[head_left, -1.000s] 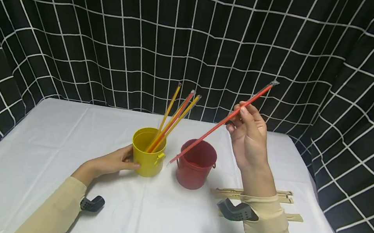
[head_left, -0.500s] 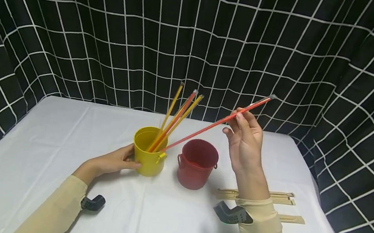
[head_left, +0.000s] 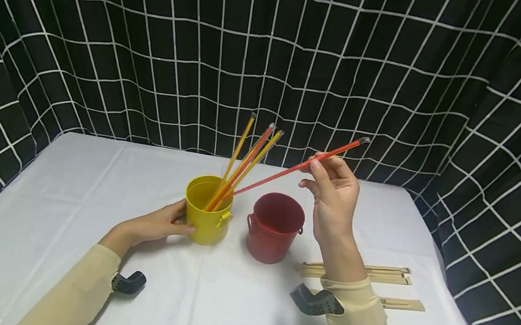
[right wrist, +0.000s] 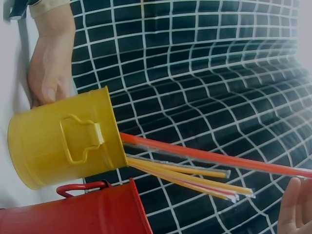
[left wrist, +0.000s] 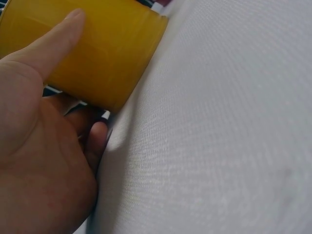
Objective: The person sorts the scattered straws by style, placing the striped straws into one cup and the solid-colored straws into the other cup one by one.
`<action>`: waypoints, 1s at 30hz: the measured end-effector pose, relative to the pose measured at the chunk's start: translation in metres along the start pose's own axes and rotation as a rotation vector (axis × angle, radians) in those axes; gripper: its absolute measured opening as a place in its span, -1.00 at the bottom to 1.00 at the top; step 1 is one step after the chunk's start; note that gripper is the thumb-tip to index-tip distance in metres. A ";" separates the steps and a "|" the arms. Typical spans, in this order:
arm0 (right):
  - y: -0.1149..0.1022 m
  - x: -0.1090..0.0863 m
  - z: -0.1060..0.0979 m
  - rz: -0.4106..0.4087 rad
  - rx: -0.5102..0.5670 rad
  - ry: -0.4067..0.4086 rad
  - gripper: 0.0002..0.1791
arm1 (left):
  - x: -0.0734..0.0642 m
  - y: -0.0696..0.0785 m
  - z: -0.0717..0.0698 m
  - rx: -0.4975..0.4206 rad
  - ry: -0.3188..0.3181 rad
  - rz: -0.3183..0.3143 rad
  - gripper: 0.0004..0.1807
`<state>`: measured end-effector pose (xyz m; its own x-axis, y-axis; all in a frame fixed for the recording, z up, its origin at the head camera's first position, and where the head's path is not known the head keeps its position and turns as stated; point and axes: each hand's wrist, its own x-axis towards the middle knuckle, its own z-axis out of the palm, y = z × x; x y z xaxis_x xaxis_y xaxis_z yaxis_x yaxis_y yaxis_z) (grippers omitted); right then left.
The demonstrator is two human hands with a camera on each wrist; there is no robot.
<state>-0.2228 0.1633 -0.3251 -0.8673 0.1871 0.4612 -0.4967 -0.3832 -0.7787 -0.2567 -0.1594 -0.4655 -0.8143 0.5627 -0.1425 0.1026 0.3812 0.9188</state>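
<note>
My left hand (head_left: 158, 224) grips the small yellow bucket (head_left: 206, 228) low on its left side, thumb across the front; in the left wrist view the thumb lies along the yellow wall (left wrist: 112, 53). Several yellow and red straws (head_left: 238, 168) in clear wrappers lean to the right inside this bucket. Between thumb and fingers, my right hand (head_left: 336, 200) pinches a wrapped red straw (head_left: 284, 173) near its upper end. That straw slants down to the left, above a red bucket (head_left: 269, 245). Its lower end is right at the yellow bucket's mouth in the right wrist view.
Tan paper-wrapped sticks (head_left: 386, 278) lie on the white tablecloth (head_left: 240, 313), partly behind my right forearm. The red bucket stands close to the right of the yellow one. A black curtain with a white grid (head_left: 275, 49) encloses the table's back and sides.
My right hand has moved left and lower with the red straw, whose lower end has gone from in front of the red bucket to the yellow bucket's mouth. The left hand has stayed put.
</note>
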 end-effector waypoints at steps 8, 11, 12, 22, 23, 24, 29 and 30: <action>0.005 -0.002 0.002 0.006 -0.121 -0.051 -0.71 | -0.001 0.001 0.001 0.016 0.002 -0.018 0.03; 0.006 -0.004 0.002 -0.004 -0.138 -0.071 -0.72 | -0.001 0.001 0.001 0.016 0.006 -0.021 0.03; 0.007 -0.004 0.002 -0.005 -0.148 -0.078 -0.71 | -0.001 0.001 0.001 0.015 0.006 -0.015 0.03; 0.017 -0.010 0.003 0.095 -0.288 -0.227 -0.73 | -0.002 0.000 0.003 0.011 -0.001 -0.010 0.00; 0.018 -0.010 0.004 0.106 -0.302 -0.247 -0.75 | -0.002 0.000 0.002 0.011 0.000 -0.006 0.00; 0.018 -0.011 0.004 0.115 -0.314 -0.263 -0.77 | -0.002 0.000 0.002 0.011 0.001 -0.003 0.00; 0.025 -0.011 0.006 0.165 -0.352 -0.298 -0.85 | -0.001 0.000 0.001 0.019 0.005 0.003 -0.01; 0.026 -0.012 0.006 0.179 -0.357 -0.302 -0.87 | 0.000 0.000 0.001 0.021 0.005 0.003 -0.01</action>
<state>-0.2255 0.1454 -0.3486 -0.9186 -0.1436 0.3681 -0.3660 -0.0422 -0.9297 -0.2556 -0.1588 -0.4661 -0.8168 0.5601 -0.1384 0.1166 0.3951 0.9112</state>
